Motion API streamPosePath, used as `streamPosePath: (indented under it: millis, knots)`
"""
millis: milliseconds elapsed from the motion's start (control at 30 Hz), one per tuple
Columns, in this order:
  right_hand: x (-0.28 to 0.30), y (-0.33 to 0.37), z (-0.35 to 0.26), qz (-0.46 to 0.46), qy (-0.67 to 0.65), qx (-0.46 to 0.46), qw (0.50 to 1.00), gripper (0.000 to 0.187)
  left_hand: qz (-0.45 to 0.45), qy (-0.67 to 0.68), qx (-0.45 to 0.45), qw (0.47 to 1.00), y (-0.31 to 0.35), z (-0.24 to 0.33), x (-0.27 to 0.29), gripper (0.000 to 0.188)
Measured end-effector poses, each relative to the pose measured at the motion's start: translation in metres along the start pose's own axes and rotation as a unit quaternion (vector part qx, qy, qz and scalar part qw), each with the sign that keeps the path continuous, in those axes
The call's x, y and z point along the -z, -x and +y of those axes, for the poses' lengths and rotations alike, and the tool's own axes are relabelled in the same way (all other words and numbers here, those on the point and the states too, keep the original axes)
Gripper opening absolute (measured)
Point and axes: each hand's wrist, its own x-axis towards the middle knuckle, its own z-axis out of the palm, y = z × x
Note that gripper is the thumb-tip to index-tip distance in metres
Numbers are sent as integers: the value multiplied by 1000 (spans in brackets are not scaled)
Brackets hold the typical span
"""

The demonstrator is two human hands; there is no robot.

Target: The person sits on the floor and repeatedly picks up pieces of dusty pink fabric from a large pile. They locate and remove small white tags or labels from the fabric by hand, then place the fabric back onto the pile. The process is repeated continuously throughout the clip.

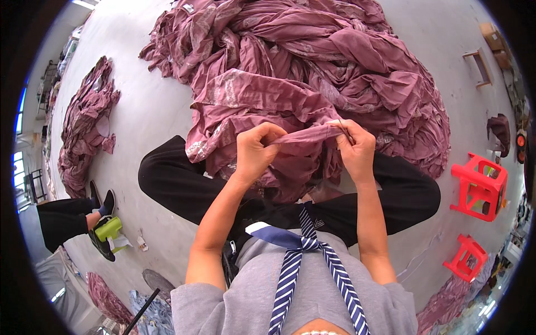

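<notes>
Between my two hands a strip of dusty-pink fabric (307, 134) is stretched, part of the large crumpled cloth heap (368, 56) in front of my crossed legs. My left hand (258, 152) is closed on the strip's left end, with thumb and fingers pinched together. My right hand (358, 148) pinches the right end. A thin dark tool (347, 134) lies along its fingers, too small to tell its exact kind. Pale patterned bands (223, 89) run across parts of the cloth.
A smaller pile of pink cloth (84, 128) lies on the left of the pale floor. A person's legs (67, 218) and a green object (109, 231) are at lower left. Two red plastic stools (479, 187) stand at right, with a wooden stool (478, 67) farther back.
</notes>
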Motion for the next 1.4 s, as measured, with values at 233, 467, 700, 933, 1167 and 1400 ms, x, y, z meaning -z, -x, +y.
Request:
streamPosePath:
  millis: [233, 467, 700, 933, 1167, 1400]
  knots:
    - [2, 6, 0, 40, 85, 58, 994, 25, 126, 7, -46, 991, 1, -2, -3, 22]
    - [1, 7, -2, 36, 62, 35, 997, 21, 133, 47, -37, 989, 1, -11, 3, 23]
    - [11, 3, 6, -81, -147, -104, 980, 8, -1, 347, 115, 931, -9, -1, 0, 21]
    - [11, 2, 6, -84, -250, -171, 949, 12, -81, 494, 258, 826, -4, -8, -13, 29]
    - [13, -3, 7, -119, -239, -170, 949, 14, -221, 347, 225, 883, 3, 8, -17, 24]
    - [12, 0, -5, -9, 51, 29, 998, 26, -176, 480, 303, 804, 2, -8, -17, 23]
